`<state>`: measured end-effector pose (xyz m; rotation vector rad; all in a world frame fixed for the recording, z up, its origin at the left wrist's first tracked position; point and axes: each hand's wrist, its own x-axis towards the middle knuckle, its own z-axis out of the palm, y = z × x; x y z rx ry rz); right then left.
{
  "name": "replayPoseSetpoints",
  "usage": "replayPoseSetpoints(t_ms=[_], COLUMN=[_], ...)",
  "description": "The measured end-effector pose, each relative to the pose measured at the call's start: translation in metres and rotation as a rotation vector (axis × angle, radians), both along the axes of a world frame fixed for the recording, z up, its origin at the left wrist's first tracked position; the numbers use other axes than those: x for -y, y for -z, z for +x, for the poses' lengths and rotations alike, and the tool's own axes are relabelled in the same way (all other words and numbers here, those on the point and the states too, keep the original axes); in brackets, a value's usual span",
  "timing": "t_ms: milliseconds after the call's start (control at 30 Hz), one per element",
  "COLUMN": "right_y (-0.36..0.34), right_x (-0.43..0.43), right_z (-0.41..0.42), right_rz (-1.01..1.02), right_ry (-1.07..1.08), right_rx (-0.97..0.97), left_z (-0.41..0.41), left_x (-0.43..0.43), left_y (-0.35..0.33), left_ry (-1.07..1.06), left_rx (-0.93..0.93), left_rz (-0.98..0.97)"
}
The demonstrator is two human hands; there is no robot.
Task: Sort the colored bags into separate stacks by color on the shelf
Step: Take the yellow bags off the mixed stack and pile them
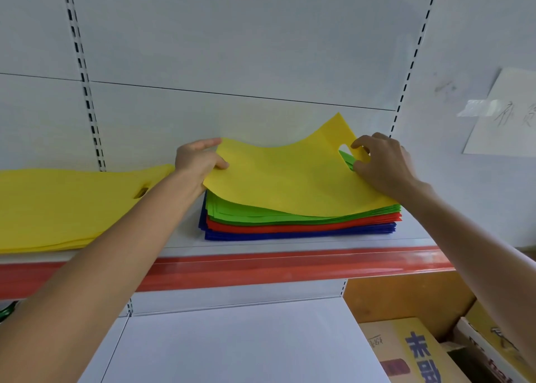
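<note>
Two grips on: left hand (200, 162) and right hand (383, 163) are pinching the yellow bag (290, 176); I'm lifting it level toward the yellow stack (58, 205)

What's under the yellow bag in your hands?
Green bags directly beneath the yellow bag, then red bags, then blue bags lowest. Only their edges show; the tops are covered.

White metal shelf (290, 244), red strip (290, 266) along its front edge. Left side: stack of yellow bags (58, 208) lying flat, handle cut-out toward the right. Right side, apart from it: blue bags (290, 234) directly on the shelf, red bags (290, 226) on those, green bags (261, 211) above.
</note>
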<state>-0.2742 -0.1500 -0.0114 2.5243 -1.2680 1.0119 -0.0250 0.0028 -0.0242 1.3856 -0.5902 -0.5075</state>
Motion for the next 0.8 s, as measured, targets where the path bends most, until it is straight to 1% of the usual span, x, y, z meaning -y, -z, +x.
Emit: replayPoseSetpoints(t_ms=[67,133,200,267,300,433,600,800], right_y=[0.001,0.001,-0.001,-0.003,-0.003,-0.006,-0.022,-0.029], right_x=[-0.001,-0.001,0.000,-0.001,-0.001,-0.007,-0.021,-0.059], right_z=[0.000,-0.001,-0.001,0.001,0.002,0.008,0.024,0.083], right_rz=[-0.001,-0.003,-0.007,-0.012,-0.013,-0.011,0.013,0.050], right_ry=[0.002,0.000,-0.002,-0.005,-0.004,0.003,0.043,0.035], right_rx=[-0.009,-0.013,-0.012,-0.010,-0.012,-0.012,0.003,0.054], left_z=[0.002,0.005,0.007,0.006,0.006,0.011,0.032,0.093], left_x=[0.001,0.004,0.006,0.003,0.000,-0.008,-0.032,-0.100], left_y=[0.002,0.005,0.006,0.005,0.004,0.001,-0.008,-0.014], left_ry=[0.085,0.147,0.154,0.110,0.083,0.019,0.051,0.067], left_rx=[-0.010,0.081,0.283,0.506,0.584,0.773,0.870,0.914], left_rz=[0.015,0.054,0.115,0.203,0.244,0.318,0.321,0.392])
